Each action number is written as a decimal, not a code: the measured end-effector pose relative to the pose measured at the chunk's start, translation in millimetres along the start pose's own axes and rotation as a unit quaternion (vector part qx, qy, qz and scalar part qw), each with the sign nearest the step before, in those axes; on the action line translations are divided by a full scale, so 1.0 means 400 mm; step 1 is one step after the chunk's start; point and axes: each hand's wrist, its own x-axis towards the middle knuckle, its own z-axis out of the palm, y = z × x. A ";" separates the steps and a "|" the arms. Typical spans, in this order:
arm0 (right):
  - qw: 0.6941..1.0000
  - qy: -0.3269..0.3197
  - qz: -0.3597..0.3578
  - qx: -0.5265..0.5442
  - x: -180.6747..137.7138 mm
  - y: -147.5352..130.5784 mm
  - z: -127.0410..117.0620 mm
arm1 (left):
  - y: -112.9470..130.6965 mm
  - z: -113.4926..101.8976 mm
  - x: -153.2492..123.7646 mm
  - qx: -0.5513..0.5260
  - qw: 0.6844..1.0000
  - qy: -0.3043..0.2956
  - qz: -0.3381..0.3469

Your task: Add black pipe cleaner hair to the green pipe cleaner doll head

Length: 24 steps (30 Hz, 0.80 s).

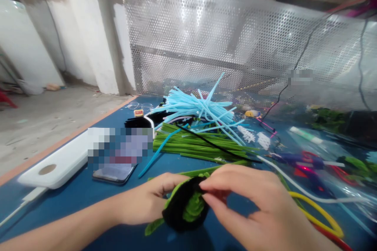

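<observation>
Blue tabletop [64,213], pixelated phone [113,173], chenille coil [179,213] half-hidden

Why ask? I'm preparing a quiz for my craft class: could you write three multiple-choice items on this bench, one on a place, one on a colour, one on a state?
1. Where does the phone lie?
A. On the blue tabletop, beside the white device
B. Inside a box
C. Under a chair

2. What colour are the thin tubes heaped behind the green pipe cleaners?
A. Orange
B. Light blue
C. Purple

3. What state is the coiled black-and-green chenille piece in?
A. Resting on the phone
B. Stuck in the tubes
C. Held between the left hand and right hand

Answers: 1 A, it lies flat there; 2 B, the heap shows that colour; 3 C, both hands grip it.
</observation>
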 end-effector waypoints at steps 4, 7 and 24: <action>1.000 -0.002 -0.011 -0.026 0.000 -0.010 -0.013 | 0.002 -0.001 0.001 0.000 1.000 0.001 0.000; 0.996 -0.022 -0.064 -0.050 0.003 -0.014 -0.020 | -0.001 -0.003 0.000 0.001 1.000 0.010 -0.007; 0.964 -0.093 -0.204 -0.144 0.000 0.001 -0.002 | -0.005 -0.001 -0.002 -0.047 0.998 0.020 -0.035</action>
